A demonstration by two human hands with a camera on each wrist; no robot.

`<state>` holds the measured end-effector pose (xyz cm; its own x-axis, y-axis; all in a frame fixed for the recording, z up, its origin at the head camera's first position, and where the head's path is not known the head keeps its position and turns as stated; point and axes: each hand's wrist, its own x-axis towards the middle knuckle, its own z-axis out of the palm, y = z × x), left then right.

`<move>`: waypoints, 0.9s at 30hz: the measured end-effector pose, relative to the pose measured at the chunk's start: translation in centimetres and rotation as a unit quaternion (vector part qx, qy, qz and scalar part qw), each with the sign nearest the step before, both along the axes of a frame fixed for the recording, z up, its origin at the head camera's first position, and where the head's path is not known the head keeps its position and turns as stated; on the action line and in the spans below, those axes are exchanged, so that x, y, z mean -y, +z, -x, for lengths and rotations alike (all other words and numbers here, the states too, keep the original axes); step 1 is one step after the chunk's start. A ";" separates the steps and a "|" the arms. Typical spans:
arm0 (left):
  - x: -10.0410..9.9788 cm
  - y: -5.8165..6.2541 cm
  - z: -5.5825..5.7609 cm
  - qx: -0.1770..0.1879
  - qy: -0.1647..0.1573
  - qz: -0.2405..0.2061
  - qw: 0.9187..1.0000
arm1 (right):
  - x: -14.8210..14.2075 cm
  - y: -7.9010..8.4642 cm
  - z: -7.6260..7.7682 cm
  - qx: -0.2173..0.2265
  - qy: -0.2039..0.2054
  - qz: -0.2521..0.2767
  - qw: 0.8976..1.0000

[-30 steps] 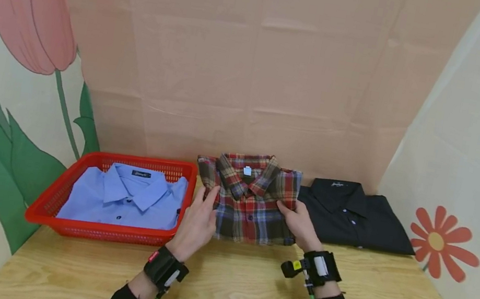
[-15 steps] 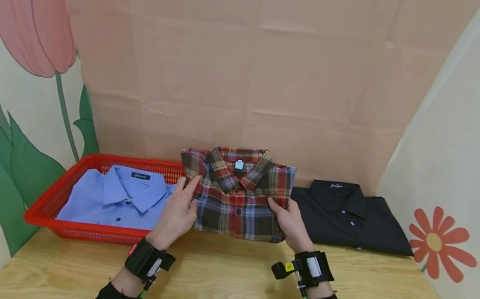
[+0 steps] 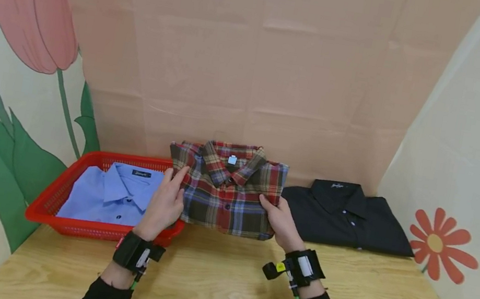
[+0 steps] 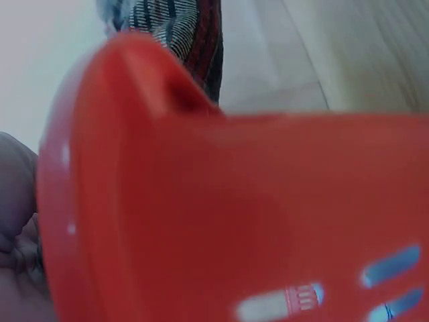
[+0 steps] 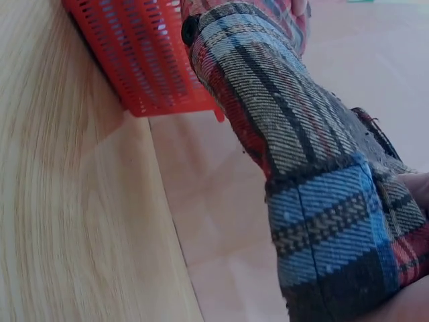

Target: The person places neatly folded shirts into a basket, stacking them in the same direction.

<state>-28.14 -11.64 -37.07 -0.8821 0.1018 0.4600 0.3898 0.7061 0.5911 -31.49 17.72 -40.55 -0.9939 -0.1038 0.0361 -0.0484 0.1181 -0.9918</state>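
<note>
Fingers of your left hand [image 3: 162, 208] and right hand [image 3: 283, 224] pinch the plaid shirt [image 3: 224, 197] by its sides, near the basket's [image 3: 98, 229] right end; black shirt [image 3: 352, 221] lies right.

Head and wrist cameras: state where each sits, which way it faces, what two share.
Head: on the head, forward and down at the plaid shirt; left hand and right hand show.
Left wrist: on that wrist, facing the red basket close up; left hand partly at left edge.
Right wrist: on that wrist, facing the plaid shirt; right hand partly at right edge.
Both wrist views share the plaid shirt and red basket.
</note>
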 end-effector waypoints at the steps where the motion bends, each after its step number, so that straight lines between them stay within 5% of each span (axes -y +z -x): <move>1: 0.2 0.1 0.0 -0.001 0.000 -0.002 1.000 | 0.2 0.1 0.0 0.002 0.002 0.004 1.000; 8: 2.2 0.7 0.4 -0.023 0.006 0.005 1.000 | 1.8 0.6 -0.1 0.012 0.025 0.018 0.999; 27: 6.2 1.9 -0.2 -0.013 0.065 0.071 0.995 | 5.8 -0.2 -0.4 -0.002 0.081 -0.023 0.996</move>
<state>-27.93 -17.88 -35.22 -0.8797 0.0527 0.4727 0.3033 0.8277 0.4721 -31.07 11.92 -40.72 -0.9638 -0.2650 0.0311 -0.0741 0.1538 -0.9853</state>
